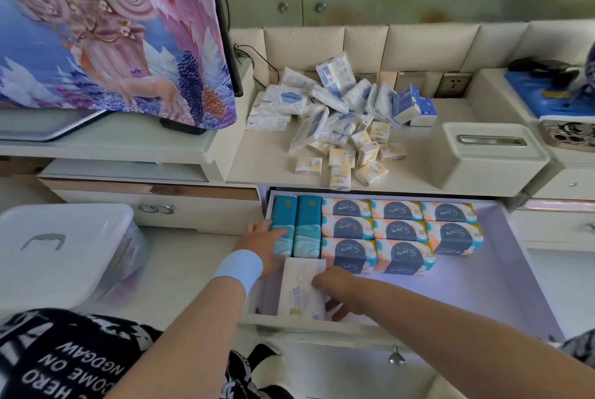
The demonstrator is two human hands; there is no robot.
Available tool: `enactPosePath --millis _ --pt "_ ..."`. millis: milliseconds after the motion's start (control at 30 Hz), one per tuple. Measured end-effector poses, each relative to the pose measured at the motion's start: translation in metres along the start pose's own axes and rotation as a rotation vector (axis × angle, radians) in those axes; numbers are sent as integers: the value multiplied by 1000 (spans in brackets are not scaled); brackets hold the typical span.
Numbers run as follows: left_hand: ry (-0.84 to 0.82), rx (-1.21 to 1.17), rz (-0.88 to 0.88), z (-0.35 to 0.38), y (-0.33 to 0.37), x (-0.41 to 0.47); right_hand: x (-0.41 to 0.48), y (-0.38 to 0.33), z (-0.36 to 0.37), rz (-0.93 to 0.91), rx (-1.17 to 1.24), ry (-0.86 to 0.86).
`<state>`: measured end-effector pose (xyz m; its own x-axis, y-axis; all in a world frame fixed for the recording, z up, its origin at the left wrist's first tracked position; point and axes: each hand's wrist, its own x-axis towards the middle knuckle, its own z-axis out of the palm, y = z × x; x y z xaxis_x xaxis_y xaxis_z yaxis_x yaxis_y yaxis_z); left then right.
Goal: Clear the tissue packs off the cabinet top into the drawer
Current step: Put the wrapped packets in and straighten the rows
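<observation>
Left of centre, the left hand point(262, 239) lies with straight fingers against the teal packs point(296, 224) at the left end of the drawer point(483, 286), apparently steadying them. Just right of it, the right hand point(335, 289) grips a white pack point(299, 292) by its edge and sets it in the drawer's near-left corner: a placing step. Further right, orange-and-blue packs point(399, 231) fill the rows. Above, in mid-frame, a heap of tissue packs point(338, 118) waits on the cabinet top point(267, 167). The next move likely calls for letting go and reaching up there.

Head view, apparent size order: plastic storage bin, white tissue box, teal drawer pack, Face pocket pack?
1. plastic storage bin (nearest, so flattered)
2. white tissue box
3. teal drawer pack
4. Face pocket pack
</observation>
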<state>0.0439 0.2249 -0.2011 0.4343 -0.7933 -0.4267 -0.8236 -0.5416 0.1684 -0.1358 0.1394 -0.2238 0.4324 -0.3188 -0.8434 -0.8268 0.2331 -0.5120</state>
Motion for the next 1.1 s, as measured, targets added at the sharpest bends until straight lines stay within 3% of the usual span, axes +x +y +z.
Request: enactPosePath --millis 100,433,600,733,900,1100 --pt "-44 -28 -27 7 -6 -2 2 4 6 -13 28 8" --pt "84 74 -38 11 0 20 3 11 -11 -74 -36 -61" --pt "96 79 -40 8 3 26 13 11 -3 -120 79 -85" --pt "-16 69 -15 -9 -5 37 17 4 18 -107 270 -215" --pt "-81 8 -28 -12 1 23 18 -9 20 -38 155 -82" --pt "200 194 140 -2 19 2 6 -19 20 -125 -161 -64"
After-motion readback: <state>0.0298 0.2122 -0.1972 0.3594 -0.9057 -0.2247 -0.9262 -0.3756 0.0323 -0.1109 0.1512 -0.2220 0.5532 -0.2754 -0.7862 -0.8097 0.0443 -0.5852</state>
